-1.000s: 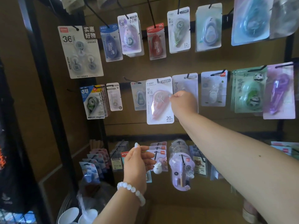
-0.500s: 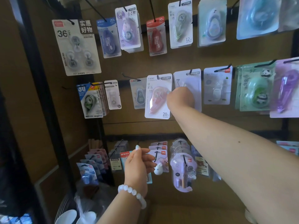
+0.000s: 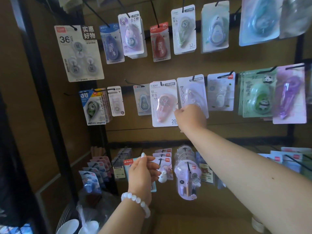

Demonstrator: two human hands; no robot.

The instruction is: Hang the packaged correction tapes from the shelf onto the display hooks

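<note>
A black-framed display rack (image 3: 50,115) backed with brown board carried rows of black hooks (image 3: 133,81), and carded correction tapes hung from them in three tiers. The top tier held a grey three-pack card (image 3: 78,53) at the left and a red tape card (image 3: 160,42) nearer the middle; the middle tier held a pink tape card (image 3: 164,104) just beside a pale "Moon" card (image 3: 192,92), with a green panda card (image 3: 258,93) further right. The lowest tier was crowded with overlapping packs (image 3: 187,173)
</note>
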